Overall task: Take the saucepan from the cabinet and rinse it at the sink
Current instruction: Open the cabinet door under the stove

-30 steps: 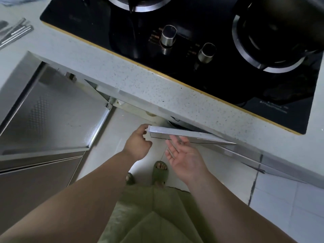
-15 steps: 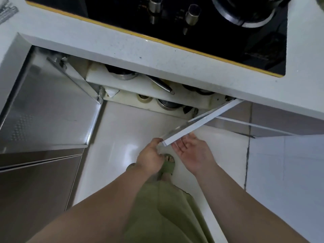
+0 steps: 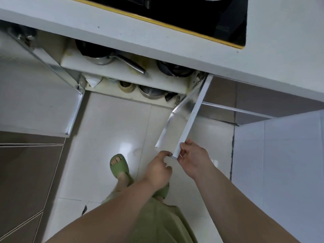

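A steel saucepan [image 3: 100,59] with a long metal handle [image 3: 133,66] sits on the upper shelf of the open cabinet under the counter. The right cabinet door [image 3: 192,113] stands swung out over the floor. My right hand [image 3: 194,159] grips the door's free end from the right. My left hand [image 3: 158,168] touches the same corner from the left, fingers curled. Both hands are well below and in front of the saucepan.
The left cabinet door [image 3: 40,106] hangs wide open. A dark pan [image 3: 173,69] sits at the right of the upper shelf, a steel pot [image 3: 151,92] and a tape roll [image 3: 126,86] below. The black hob [image 3: 192,16] lies in the white counter [image 3: 122,30]. My feet in green slippers [image 3: 120,166] stand on glossy tiles.
The right door has swung from nearly shut to wide open, pulled by both hands. The view dropped and the cabinet's shelves with the pans came into sight.
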